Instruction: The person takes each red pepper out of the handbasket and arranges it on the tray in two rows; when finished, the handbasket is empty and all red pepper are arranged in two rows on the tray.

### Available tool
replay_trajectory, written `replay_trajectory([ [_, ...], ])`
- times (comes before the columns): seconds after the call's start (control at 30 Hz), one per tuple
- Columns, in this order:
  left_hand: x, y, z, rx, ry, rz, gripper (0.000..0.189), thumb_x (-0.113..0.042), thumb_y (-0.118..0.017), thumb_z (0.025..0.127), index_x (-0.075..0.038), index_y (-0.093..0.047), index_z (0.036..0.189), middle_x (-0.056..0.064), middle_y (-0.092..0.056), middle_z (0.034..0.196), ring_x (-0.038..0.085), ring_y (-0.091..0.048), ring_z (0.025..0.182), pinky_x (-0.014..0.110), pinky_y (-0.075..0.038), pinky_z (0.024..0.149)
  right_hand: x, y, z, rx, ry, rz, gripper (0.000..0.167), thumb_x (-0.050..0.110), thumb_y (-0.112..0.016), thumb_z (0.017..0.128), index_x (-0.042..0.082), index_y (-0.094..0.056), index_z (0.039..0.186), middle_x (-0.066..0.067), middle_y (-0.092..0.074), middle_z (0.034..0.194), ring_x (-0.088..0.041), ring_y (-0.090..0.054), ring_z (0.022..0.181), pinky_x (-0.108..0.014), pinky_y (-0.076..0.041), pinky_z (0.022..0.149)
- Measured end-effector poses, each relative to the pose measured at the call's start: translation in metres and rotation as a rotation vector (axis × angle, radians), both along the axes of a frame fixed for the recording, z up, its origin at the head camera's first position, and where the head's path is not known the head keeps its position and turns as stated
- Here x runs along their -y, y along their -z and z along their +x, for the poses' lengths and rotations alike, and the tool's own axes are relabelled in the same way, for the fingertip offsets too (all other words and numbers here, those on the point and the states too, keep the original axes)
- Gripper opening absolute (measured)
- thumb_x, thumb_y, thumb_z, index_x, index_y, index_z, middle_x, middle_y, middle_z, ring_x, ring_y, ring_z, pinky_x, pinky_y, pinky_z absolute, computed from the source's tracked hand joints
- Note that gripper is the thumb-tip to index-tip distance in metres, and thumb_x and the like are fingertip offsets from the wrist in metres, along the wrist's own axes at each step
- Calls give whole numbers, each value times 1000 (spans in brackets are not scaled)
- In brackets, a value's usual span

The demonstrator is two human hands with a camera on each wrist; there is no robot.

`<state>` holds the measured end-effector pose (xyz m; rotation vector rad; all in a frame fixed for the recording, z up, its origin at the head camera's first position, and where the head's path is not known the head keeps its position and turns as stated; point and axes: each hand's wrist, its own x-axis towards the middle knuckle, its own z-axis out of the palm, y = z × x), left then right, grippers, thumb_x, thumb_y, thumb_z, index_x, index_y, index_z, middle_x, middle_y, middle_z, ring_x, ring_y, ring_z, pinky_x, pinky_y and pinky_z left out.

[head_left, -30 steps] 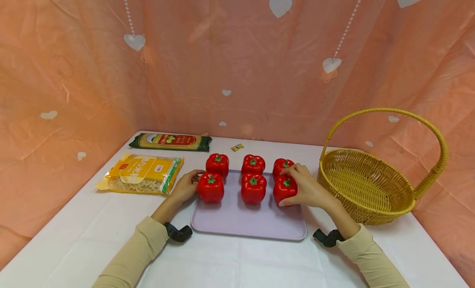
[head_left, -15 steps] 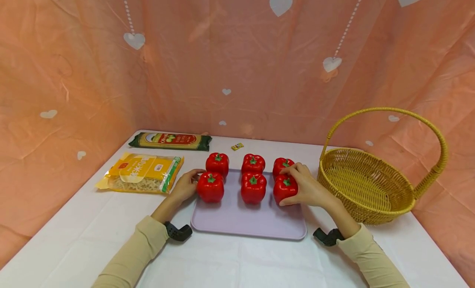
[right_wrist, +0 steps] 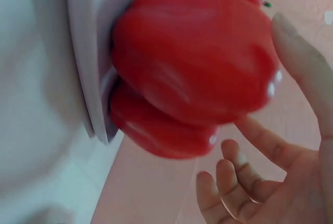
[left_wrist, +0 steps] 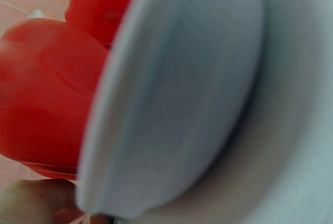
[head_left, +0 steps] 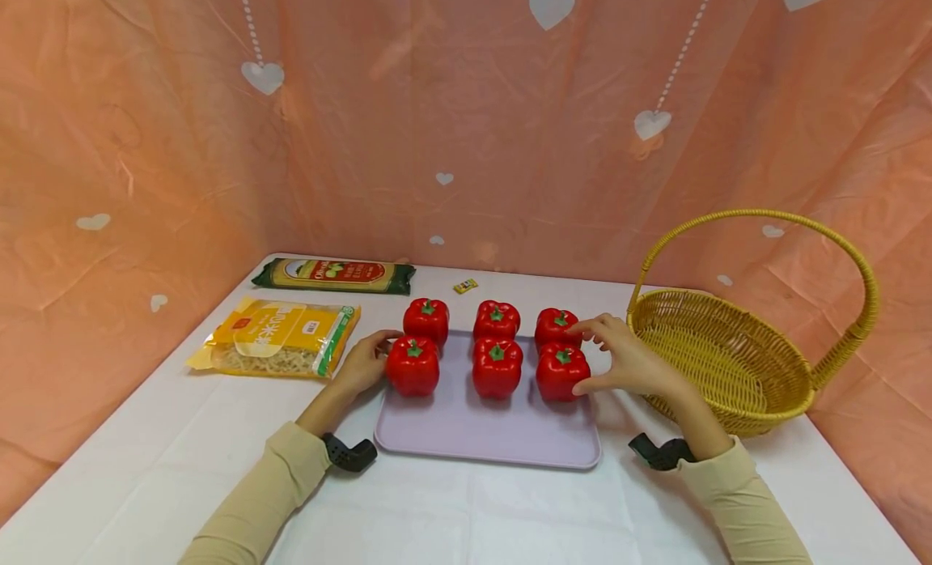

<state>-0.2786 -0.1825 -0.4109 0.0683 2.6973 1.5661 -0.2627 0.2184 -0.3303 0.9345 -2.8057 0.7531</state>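
Several red bell peppers with green stems stand in two rows on a pale lilac tray [head_left: 488, 435]. My right hand [head_left: 629, 358] is spread beside the front-right bell pepper [head_left: 562, 372], its thumb close to that pepper's side and its index finger near the back-right pepper [head_left: 557, 327]. Nothing is gripped between thumb and fingers in the right wrist view. At the tray's left edge, my left hand [head_left: 362, 366] rests with loosely bent fingers by the front-left bell pepper [head_left: 413, 367]; its fingertips are partly hidden. In the left wrist view, a finger [left_wrist: 39, 200] shows below a red pepper [left_wrist: 47, 94].
A yellow wicker basket [head_left: 790, 411] with a tall handle stands at the right. To the left lie a yellow noodle bag [head_left: 280, 338] and, farther back, a long green and gold packet [head_left: 335, 275]. A tiny yellow sachet [head_left: 464, 286] lies behind the peppers.
My right hand has let go of the front-right bell pepper, opened and drawn back to the right. The left hand has stayed in place by the front-left pepper.
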Motion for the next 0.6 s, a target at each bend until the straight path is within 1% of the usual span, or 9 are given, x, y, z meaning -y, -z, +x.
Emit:
replay_trajectory([
  [0.1, 0, 0, 0, 1, 2, 3, 48, 0, -54, 83, -1, -48, 130, 16, -54, 100, 25, -47, 88, 28, -42, 72, -6, -3, -1, 29, 5, 19, 72, 39, -85, 60, 13, -55, 121, -5, -51, 106, -21, -47, 96, -39, -44, 75],
  [0.23, 0, -1, 1, 3, -2, -3, 49, 0, -54, 83, -2, -48, 131, 15, -55, 102, 25, -47, 89, 28, -43, 74, -11, -6, -2, 74, 6, 34, 69, 37, -84, 62, 11, -56, 120, -5, -52, 105, -21, -49, 96, -35, -45, 75],
  [0.37, -1, -1, 1, 11, -8, 2, 49, -1, -55, 82, -3, -48, 131, 15, -54, 102, 25, -47, 89, 28, -43, 73, -14, -8, -2, 110, 2, 36, 68, 37, -83, 63, 11, -56, 120, -5, -52, 104, -21, -49, 93, -34, -45, 75],
  [0.53, -1, 0, 1, 9, -7, 2, 50, -1, -56, 82, -1, -48, 131, 16, -54, 101, 26, -47, 87, 27, -43, 72, -19, -11, 0, 120, 4, 30, 68, 36, -83, 65, 9, -55, 121, -5, -52, 103, -20, -49, 90, -37, -47, 71],
  [0.6, 0, 0, 1, 11, -7, 3, 49, -1, -55, 82, -2, -48, 131, 16, -54, 102, 26, -47, 88, 28, -42, 72, -21, -13, 1, 100, 1, 34, 66, 35, -82, 66, 9, -55, 120, -4, -53, 102, -19, -49, 90, -38, -47, 72],
])
